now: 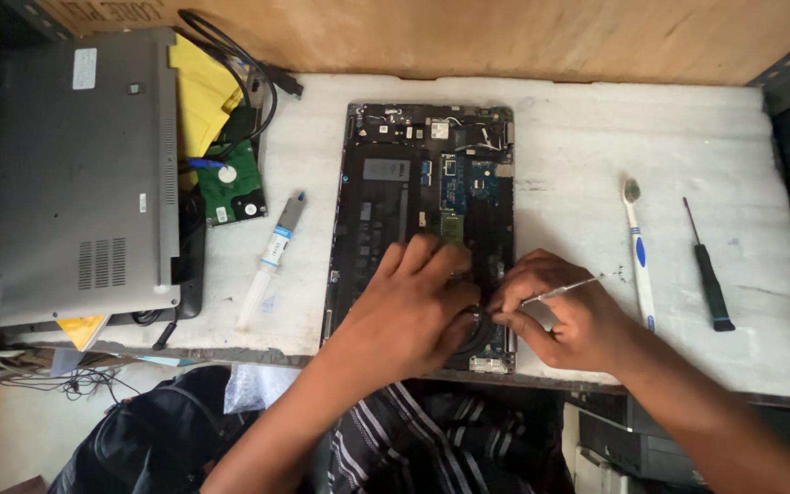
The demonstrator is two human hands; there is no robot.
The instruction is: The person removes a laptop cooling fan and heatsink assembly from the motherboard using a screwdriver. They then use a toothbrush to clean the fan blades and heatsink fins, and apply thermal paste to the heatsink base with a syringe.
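Note:
An opened laptop lies bottom-up on the white table, its circuit board and battery exposed. My left hand rests flat on its near half, fingers spread over the black battery area, next to a round black fan. My right hand pinches a thin metal tool, apparently tweezers, with its tip pointing at the fan's right side. The near right corner of the laptop is hidden under both hands.
A white toothbrush and a black screwdriver lie to the right. A syringe of paste lies left of the laptop. At far left sit a closed grey laptop, a green hard-drive board, yellow paper and a black cable.

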